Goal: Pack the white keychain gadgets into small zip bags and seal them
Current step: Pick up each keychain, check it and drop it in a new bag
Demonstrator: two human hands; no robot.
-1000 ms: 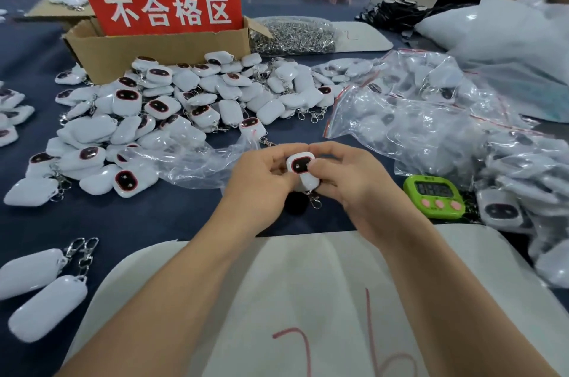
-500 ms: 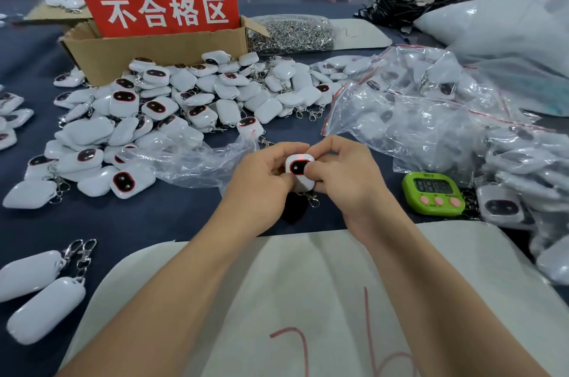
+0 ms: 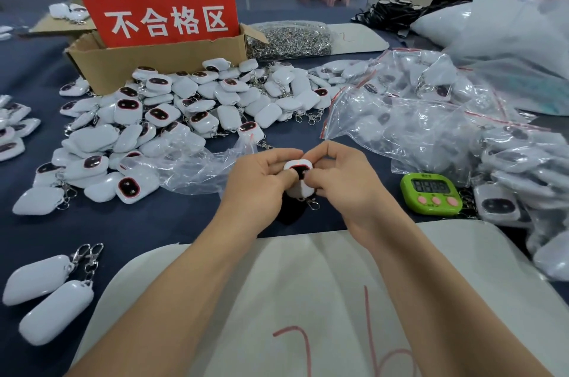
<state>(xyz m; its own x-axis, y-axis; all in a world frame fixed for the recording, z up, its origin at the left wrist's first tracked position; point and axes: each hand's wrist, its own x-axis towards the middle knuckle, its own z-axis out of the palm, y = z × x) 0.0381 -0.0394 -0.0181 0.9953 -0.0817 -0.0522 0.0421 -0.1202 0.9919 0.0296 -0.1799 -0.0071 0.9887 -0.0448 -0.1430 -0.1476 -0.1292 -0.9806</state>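
2 hands: left hand [image 3: 258, 184] and right hand [image 3: 349, 184] both pinch 1 white gadget [image 3: 298, 168], held just above a bare blue strip of table [image 3: 147, 222].
Left side: loose gadget pile [image 3: 184, 109].
Right side: filled bags [image 3: 415, 121], green timer [image 3: 431, 193].
Near edge: white sheet [image 3: 308, 278].

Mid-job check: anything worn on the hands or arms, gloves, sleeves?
Nothing shows. The left hand and right hand are bare: no gloves or rings. The left arm and right arm are uncovered to the frame edge: no sleeves, watch or bands.

Factory packing bench, heaped white gadgets [image 3: 172, 118], reject-area carton [image 3: 160, 65], bagged stock [image 3: 415, 118]
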